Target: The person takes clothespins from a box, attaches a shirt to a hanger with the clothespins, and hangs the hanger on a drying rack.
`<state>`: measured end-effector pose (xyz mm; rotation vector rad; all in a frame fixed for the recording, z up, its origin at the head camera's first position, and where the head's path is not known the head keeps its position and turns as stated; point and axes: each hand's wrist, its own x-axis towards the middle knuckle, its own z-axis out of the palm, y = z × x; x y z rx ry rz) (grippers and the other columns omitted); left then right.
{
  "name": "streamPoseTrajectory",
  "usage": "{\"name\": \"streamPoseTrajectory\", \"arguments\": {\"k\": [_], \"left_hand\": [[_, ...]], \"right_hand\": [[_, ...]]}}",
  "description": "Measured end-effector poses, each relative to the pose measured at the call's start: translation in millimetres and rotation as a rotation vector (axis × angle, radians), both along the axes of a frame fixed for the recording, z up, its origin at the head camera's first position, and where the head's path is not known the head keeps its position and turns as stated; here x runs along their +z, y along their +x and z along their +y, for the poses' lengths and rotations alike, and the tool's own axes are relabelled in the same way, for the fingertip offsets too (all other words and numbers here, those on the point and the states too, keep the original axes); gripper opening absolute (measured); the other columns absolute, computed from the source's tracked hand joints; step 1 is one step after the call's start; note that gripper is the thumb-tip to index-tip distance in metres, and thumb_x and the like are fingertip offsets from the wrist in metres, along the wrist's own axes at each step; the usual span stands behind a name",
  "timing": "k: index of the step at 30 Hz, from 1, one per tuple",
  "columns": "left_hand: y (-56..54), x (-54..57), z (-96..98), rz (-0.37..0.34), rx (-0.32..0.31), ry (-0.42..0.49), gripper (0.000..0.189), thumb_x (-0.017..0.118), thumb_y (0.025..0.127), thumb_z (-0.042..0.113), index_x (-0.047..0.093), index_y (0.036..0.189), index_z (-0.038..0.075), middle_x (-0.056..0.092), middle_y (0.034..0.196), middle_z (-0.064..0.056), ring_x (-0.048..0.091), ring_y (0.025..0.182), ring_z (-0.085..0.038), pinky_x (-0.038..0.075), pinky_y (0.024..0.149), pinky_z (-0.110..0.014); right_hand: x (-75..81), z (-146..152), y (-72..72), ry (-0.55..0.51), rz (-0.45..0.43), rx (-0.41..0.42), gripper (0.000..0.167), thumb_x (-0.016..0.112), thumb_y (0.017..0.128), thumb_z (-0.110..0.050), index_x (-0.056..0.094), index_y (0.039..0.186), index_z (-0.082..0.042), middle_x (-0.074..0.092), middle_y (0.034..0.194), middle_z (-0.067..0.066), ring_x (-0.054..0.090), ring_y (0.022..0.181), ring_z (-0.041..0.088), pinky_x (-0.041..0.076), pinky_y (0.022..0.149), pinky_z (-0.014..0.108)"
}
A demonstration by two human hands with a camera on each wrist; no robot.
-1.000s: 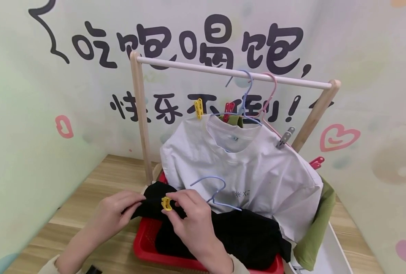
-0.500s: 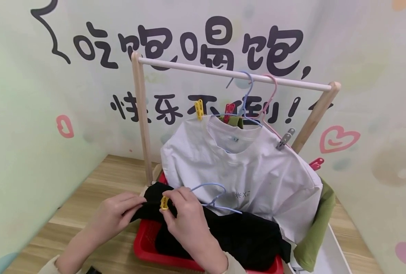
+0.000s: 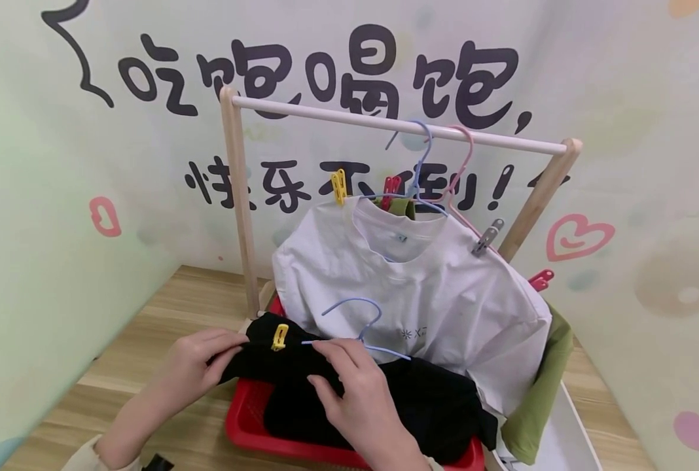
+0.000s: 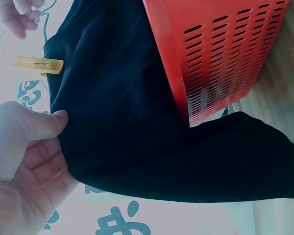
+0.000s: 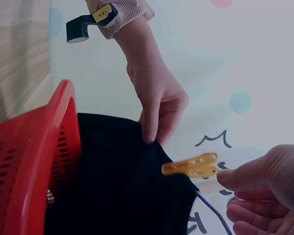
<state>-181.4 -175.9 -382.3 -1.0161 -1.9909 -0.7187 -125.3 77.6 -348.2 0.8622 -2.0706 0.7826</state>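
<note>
A black garment (image 3: 432, 405) lies over the red basket, a blue hanger (image 3: 380, 313) inside it with the hook sticking out at the neckline. My left hand (image 3: 199, 360) pinches the garment's upper left edge between thumb and fingers, also seen in the left wrist view. A yellow clothespin (image 3: 279, 337) is clipped on that edge, between the two hands. Just right of the clothespin, my right hand (image 3: 358, 386) hovers with thumb and fingers apart. In the right wrist view, its thumb tip sits right by the handles of the clothespin (image 5: 191, 166).
Beneath the garment stands the red basket (image 3: 252, 435). Behind it, a white T-shirt (image 3: 349, 261) and a green garment (image 3: 532, 418) hang on a wooden rack with a white rod (image 3: 326, 114). Several clothespins are on them. A white box (image 3: 567, 432) is at the right.
My right hand has let go of the yellow clothespin, which stays clipped on the black garment, and has moved right. My left hand keeps its pinch in the same place.
</note>
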Motion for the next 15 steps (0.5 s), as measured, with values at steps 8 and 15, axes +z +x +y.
{"name": "streamPoseTrajectory", "arguments": {"k": [8,15], "left_hand": [[-2.3,-0.7,0.9,0.002,0.008,-0.005,0.044,0.041,0.100,0.034,0.071,0.085,0.005,0.068,0.078,-0.001,0.064,0.068,-0.016,0.051,0.064,-0.020],[-3.6,-2.8,0.1,-0.005,-0.006,0.003,0.044,0.041,0.100,0.034,0.071,0.085,0.005,0.067,0.078,-0.002,0.064,0.068,-0.016,0.050,0.066,-0.017]], "right_hand": [[-4.4,39,9.2,-0.055,0.016,-0.032,0.023,0.063,0.090,-0.021,0.065,0.106,-0.004,0.061,0.099,0.006,0.058,0.080,0.015,0.047,0.076,0.017],[-14.7,83,18.0,-0.116,0.053,-0.158,0.034,0.057,0.093,-0.035,0.067,0.100,-0.003,0.063,0.092,0.006,0.057,0.076,0.015,0.043,0.076,0.012]]}}
